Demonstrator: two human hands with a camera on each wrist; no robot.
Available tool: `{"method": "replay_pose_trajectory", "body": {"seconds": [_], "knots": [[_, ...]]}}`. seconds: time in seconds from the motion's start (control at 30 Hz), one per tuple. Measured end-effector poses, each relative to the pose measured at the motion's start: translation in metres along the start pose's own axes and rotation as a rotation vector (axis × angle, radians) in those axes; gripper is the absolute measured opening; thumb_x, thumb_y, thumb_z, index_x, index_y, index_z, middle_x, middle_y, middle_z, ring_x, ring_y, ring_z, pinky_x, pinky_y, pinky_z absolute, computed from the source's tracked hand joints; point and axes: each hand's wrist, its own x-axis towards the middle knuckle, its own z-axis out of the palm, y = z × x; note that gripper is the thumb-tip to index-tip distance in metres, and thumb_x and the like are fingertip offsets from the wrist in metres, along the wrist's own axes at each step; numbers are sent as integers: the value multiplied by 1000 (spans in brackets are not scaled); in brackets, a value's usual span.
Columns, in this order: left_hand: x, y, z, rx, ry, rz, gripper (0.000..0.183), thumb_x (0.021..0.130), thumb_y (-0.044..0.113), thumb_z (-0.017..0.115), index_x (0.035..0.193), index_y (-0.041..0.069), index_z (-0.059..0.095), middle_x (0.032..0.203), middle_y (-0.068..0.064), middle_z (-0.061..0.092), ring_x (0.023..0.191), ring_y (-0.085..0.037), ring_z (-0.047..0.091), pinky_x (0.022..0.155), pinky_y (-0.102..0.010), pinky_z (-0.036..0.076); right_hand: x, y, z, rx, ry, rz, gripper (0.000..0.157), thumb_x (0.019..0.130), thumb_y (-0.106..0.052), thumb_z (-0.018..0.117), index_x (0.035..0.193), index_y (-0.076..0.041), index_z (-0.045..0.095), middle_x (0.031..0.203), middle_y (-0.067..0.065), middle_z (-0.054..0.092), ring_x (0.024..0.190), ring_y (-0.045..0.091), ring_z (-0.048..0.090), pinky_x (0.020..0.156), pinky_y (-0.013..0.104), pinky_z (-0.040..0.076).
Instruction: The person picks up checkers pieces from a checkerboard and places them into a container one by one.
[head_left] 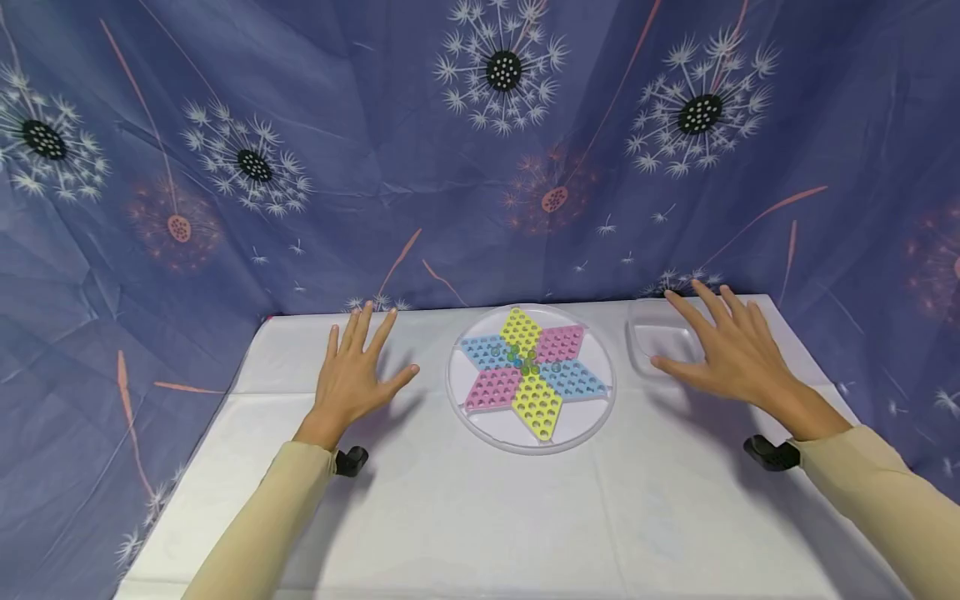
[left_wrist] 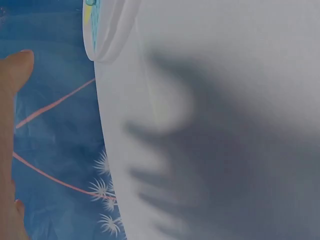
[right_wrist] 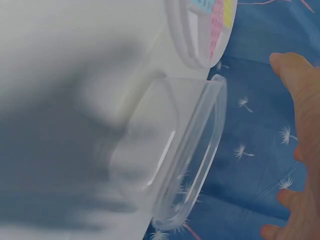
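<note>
My left hand [head_left: 351, 375] hovers over the white tabletop with its fingers spread and nothing in it. To its right lies a round white Chinese checkers board [head_left: 486, 427], its star made of yellow, pink and blue points full of holes. Several glass marbles [head_left: 527, 362] sit around the middle of the star, mostly green. My right hand [head_left: 723, 350], fingers likewise spread, is above the table by a clear plastic container [head_left: 643, 337] and partly covers it in the head view. In the right wrist view the container [right_wrist: 192, 150] looks open-topped, with nothing seen inside.
A white cloth [head_left: 480, 525] covers the table. Behind and beside it hangs a blue curtain [head_left: 337, 225] with a dandelion print, close along the table's back edge. Dark camera mounts [head_left: 351, 461] show at both wrists. Both hands cast shadows on the cloth.
</note>
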Motion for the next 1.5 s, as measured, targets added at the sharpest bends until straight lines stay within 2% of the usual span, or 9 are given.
{"method": "replay_pose_trajectory", "body": {"seconds": [0.17, 0.33, 0.6, 0.77, 0.87, 1.03, 1.1, 1.3, 1.5], "knots": [[4, 6, -3, -44, 0, 19, 96, 90, 72, 59, 166, 30, 18, 173, -8, 1, 157, -37, 11, 127, -58, 4, 12, -8, -5, 17, 49, -63, 101, 83, -63, 76, 164, -25, 29, 165, 23, 24, 145, 58, 22, 110, 80, 19], [5, 13, -6, -92, -11, 36, 98, 89, 69, 63, 166, 26, 20, 172, -12, 3, 155, -43, 17, 127, -59, 9, 24, -22, -8, 36, 70, -116, 100, 80, -56, 81, 162, -22, 34, 162, 23, 31, 139, 58, 32, 105, 78, 28], [3, 19, 1, -130, -25, 47, 100, 89, 68, 64, 166, 34, 10, 172, -13, 5, 153, -42, 23, 125, -60, 17, 38, -44, -5, 61, 24, -130, 99, 82, -57, 80, 162, -24, 33, 163, 20, 30, 137, 55, 34, 101, 79, 32], [2, 26, 8, -182, -47, 30, 100, 89, 67, 65, 167, 31, 14, 172, -12, 10, 142, -51, 39, 116, -66, 33, 46, -55, 4, 118, -20, -134, 94, 85, -54, 78, 162, -23, 34, 165, 19, 28, 137, 53, 35, 103, 76, 32], [0, 32, 13, -218, -63, 13, 101, 88, 68, 66, 167, 30, 16, 171, -13, 15, 135, -55, 45, 110, -68, 38, 52, -64, 11, 158, -42, -159, 92, 87, -53, 77, 162, -23, 34, 164, 17, 29, 134, 50, 38, 104, 74, 32], [-3, 43, 21, -318, -104, 6, 105, 87, 64, 72, 167, 29, 15, 169, -14, 22, 142, -50, 40, 110, -71, 37, 61, -81, 22, 225, -58, -228, 88, 88, -46, 80, 160, -19, 38, 157, 18, 38, 121, 43, 46, 98, 66, 41], [-5, 49, 24, -364, -121, 13, 106, 85, 61, 76, 166, 25, 17, 168, -15, 25, 146, -45, 36, 113, -69, 35, 63, -86, 27, 266, -78, -241, 87, 87, -42, 82, 159, -18, 39, 152, 18, 42, 119, 41, 47, 96, 65, 42], [-9, 65, 38, -475, -169, 24, 110, 80, 54, 84, 162, 9, 27, 165, -17, 30, 149, -38, 33, 119, -61, 32, 67, -94, 44, 382, -163, -221, 83, 88, -38, 83, 157, -16, 42, 145, 20, 47, 127, 42, 46, 99, 68, 44], [-11, 73, 48, -626, -217, -27, 113, 75, 41, 92, 160, 5, 27, 164, -15, 33, 149, -35, 33, 123, -52, 28, 71, -96, 60, 495, -206, -233, 75, 88, -26, 83, 153, -9, 48, 136, 26, 53, 121, 44, 53, 95, 61, 49]]}}
